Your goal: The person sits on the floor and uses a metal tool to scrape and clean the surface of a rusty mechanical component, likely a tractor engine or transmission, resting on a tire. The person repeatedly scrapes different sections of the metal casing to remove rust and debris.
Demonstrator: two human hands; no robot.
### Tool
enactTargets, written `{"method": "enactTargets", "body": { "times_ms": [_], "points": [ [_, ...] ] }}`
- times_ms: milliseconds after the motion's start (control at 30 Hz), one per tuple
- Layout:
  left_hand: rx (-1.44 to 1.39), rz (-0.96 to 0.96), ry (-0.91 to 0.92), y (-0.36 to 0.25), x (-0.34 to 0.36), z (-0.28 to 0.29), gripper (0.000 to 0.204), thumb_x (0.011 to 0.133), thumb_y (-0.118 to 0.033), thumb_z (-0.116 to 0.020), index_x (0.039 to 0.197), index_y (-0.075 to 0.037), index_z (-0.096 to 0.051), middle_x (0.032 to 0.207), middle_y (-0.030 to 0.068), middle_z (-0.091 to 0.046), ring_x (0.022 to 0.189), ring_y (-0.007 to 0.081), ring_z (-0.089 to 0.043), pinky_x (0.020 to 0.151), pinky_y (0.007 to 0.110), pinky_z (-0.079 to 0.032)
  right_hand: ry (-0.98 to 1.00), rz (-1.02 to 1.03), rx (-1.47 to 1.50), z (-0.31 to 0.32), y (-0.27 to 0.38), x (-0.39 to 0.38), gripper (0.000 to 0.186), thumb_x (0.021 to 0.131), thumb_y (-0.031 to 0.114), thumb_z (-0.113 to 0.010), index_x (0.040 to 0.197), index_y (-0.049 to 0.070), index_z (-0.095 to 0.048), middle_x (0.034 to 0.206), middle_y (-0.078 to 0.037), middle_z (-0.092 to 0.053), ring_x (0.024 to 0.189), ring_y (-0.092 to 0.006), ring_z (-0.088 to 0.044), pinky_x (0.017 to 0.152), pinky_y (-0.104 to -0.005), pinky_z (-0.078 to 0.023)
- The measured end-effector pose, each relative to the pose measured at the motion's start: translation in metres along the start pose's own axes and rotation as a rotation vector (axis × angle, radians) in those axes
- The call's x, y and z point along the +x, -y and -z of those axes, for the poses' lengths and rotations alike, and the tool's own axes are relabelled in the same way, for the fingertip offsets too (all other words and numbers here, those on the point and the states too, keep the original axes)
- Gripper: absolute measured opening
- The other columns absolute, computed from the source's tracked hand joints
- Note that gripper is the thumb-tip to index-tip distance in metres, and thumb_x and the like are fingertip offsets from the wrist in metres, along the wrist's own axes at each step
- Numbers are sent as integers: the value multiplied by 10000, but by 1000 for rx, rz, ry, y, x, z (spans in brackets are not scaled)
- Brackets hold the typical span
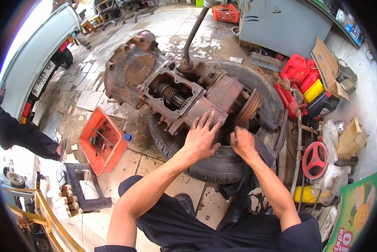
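A rusty gearbox (pixel 213 98) rests on a large black tyre (pixel 209 166) in front of me. Its top opening shows toothed gears (pixel 171 95) on a shaft, and a long gear lever (pixel 195 35) rises from its far side. My left hand (pixel 203 135) lies with spread fingers on the near side of the housing, holding nothing. Close to the brown round drum (pixel 251 107) at the gearbox's right end, my right hand (pixel 244 143) is closed, fingers curled. Whatever it may grip is hidden.
An orange-red bin (pixel 113 157) with metal tools stands left, beside a black plastic stool (pixel 81 203). Red jerrycans (pixel 295 69), a red handwheel (pixel 315 160) and cardboard crowd the right wall. Another person's leg (pixel 29 138) shows at far left, near a parked truck (pixel 33 63).
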State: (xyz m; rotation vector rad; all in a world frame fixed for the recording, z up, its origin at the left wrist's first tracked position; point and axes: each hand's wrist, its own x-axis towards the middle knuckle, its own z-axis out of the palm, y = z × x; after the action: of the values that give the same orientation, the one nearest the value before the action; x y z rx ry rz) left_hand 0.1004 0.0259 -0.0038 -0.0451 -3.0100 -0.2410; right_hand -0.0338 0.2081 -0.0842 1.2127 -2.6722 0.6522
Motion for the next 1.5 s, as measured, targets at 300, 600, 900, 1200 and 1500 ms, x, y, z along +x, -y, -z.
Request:
{"method": "enactTargets", "body": {
  "times_ms": [300, 600, 900, 1200, 1500],
  "points": [
    [-21, -5, 28, -4, -17, 13, 764, 895, -445, -693, 1512, -84, -422, 1609, 242, -300, 1495, 403, -280, 1209, 526, -270, -184, 7, 173, -7, -15, 9, 167, 908, 117, -592, 982, -20, -652, 906, -257, -664, 848, -455, -645, 742, -515, -525],
    [-443, 113, -134, -7, -29, 37, 260, 955, -252, -658, 1085, -30, -695, 955, 193, -717, 913, 379, -685, 765, 467, -534, -112, -348, 652, -20, -7, 6, 200, 920, 180, -695, 1019, 6, -697, 910, -210, -733, 927, -339, -740, 798, -395, -549],
    [-176, 132, -339, -9, -30, 53, 329, 918, -365, -721, 752, -81, -707, 600, 113, -634, 572, 325, -652, 535, 436, -489, -228, -335, 612, -37, -3, -2, 280, 998, 236, -610, 1121, 7, -714, 1050, -212, -728, 997, -384, -703, 861, -416, -542],
    [1, 52, -142, 12, -13, 34, 634, 880, -423, -742, 1416, -138, -555, 1495, 172, -480, 1366, 372, -458, 1111, 476, -387, -385, -281, 629, -33, -1, 3, 241, 969, 156, -613, 1143, 4, -679, 1034, -221, -713, 988, -409, -681, 866, -437, -536],
    [65, 53, -34, 13, -1, 24, 751, 846, -433, -770, 1498, -180, -497, 1538, 267, -429, 1398, 418, -457, 1051, 455, -487, -676, -426, 692, -26, 7, 26, 297, 1009, 176, -576, 1177, -39, -692, 1080, -238, -725, 1014, -400, -702, 918, -420, -532]
  ]
}}
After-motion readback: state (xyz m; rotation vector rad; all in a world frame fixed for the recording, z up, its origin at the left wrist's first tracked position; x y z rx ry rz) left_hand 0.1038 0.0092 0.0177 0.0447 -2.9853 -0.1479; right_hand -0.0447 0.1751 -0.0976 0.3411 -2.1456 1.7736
